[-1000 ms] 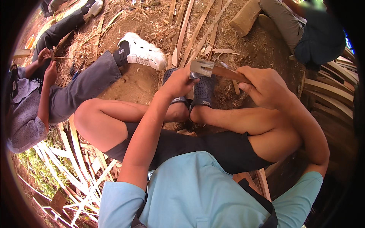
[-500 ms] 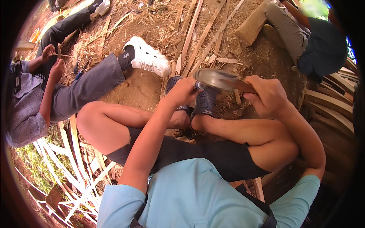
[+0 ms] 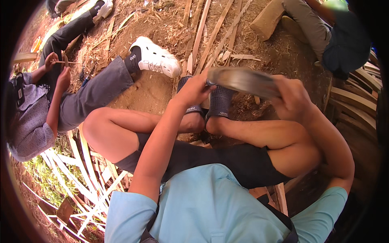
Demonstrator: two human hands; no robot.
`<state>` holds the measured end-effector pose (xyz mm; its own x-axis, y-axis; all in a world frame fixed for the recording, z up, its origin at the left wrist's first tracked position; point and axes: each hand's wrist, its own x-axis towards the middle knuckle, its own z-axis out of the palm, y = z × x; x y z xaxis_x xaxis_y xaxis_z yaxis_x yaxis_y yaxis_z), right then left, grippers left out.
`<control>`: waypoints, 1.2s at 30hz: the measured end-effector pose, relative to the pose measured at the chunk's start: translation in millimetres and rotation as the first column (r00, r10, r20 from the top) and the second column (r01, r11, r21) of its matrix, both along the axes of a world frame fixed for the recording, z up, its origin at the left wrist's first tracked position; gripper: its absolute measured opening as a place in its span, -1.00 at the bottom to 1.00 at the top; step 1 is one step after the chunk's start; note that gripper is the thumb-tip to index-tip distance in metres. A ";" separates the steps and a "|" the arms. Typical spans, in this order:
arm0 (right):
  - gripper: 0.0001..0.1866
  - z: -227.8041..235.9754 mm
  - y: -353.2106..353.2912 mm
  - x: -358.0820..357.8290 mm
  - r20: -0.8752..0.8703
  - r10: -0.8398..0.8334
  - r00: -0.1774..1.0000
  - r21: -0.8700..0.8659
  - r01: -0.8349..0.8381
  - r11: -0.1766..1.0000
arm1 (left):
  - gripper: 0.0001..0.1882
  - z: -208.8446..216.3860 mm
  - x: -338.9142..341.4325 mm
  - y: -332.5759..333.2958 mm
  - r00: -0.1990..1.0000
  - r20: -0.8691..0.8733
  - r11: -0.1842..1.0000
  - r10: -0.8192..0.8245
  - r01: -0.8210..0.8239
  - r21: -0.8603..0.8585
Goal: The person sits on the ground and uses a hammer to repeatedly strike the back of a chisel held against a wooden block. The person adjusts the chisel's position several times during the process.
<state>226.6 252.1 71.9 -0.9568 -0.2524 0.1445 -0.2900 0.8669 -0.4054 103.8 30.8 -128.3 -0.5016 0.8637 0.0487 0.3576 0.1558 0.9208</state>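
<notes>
I sit on bare earth with my knees bent and my feet in dark perforated clogs (image 3: 221, 101). A broad grey blade (image 3: 243, 80), blurred by motion, lies flat above my feet. My right hand (image 3: 293, 99) is closed around its right end, where the handle is hidden in my fist. My left hand (image 3: 194, 91) pinches the blade's left end with its fingertips. Whether a piece of wood lies under the blade I cannot tell.
A seated person in grey trousers and a white shoe (image 3: 156, 60) works a thin stick (image 3: 67, 62) at the left. Another person (image 3: 344, 44) sits at top right beside a wooden block (image 3: 267, 20). Split strips (image 3: 210, 36) litter the ground; pale strips (image 3: 89, 174) lie lower left, and stacked slats (image 3: 356, 101) stand at the right.
The blade has swung from a tilted pose to nearly flat and now blurs. Both my hands stay on its ends. The view has drifted slightly.
</notes>
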 end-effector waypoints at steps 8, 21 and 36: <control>-0.74 4.3 -1.8 -2.9 0.277 -0.164 0.947 -0.180 0.219 0.959 | -0.75 10.5 -5.3 2.9 0.976 0.218 0.999 -0.024 0.031 -0.030; -0.71 5.0 19.9 -8.9 0.256 -0.283 0.924 -0.263 0.348 0.900 | -0.74 -11.2 -32.3 -39.0 0.632 0.740 0.956 0.233 -0.287 -0.056; -0.76 2.7 17.1 0.8 0.203 -0.184 0.962 0.022 0.183 0.983 | -0.73 -1.9 -12.8 -44.2 0.727 0.667 0.976 0.165 -0.216 -0.006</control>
<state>227.4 269.3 74.5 -0.9958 -0.0701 -0.0583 -0.0377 0.8988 -0.4367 91.0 -13.4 -130.2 -0.5827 0.7540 -0.3033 -0.3738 0.0828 0.9238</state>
